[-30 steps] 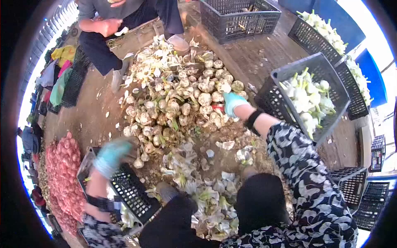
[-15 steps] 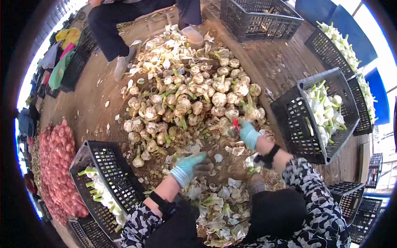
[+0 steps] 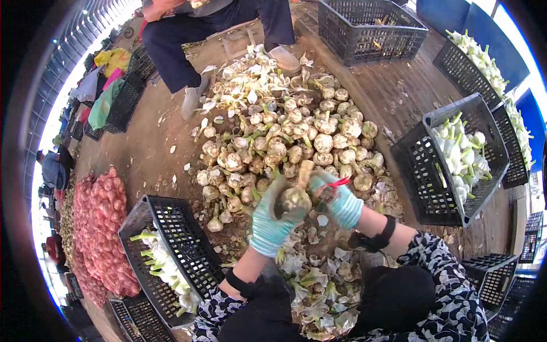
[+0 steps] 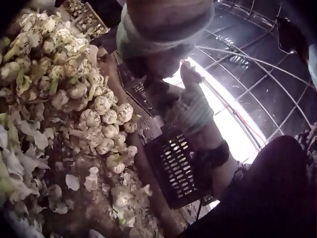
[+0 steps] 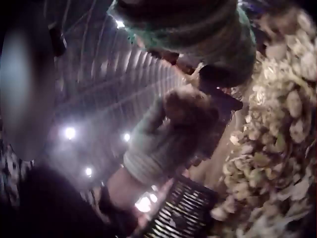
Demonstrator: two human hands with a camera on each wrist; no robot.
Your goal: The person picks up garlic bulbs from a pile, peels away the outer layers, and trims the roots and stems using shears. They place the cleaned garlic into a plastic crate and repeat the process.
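Observation:
In the head view my gloved left hand (image 3: 269,223) grips a dirt-streaked garlic bulb (image 3: 296,203), its thick cut stem (image 3: 305,173) pointing up and away. Close on its right, my gloved right hand (image 3: 344,206) holds a small tool with a red part (image 3: 337,183); its working end is blurred. The right wrist view shows the bulb (image 5: 188,105) between the two hands, dim and soft. Just beyond them lies a heap of untrimmed garlic bulbs (image 3: 276,149). Loose garlic skins (image 3: 325,285) cover the ground between my knees.
Black crates of trimmed white garlic stand at my left (image 3: 171,219) and right (image 3: 419,171). Pink net sacks (image 3: 102,228) lie at far left. Across the heap sits another person (image 3: 216,25), near a black crate (image 3: 370,37) and a pile of peelings (image 3: 245,80).
My left hand has come from the left crate to the middle and now holds a bulb. The right hand has drawn back from the heap toward it, still with the red tool.

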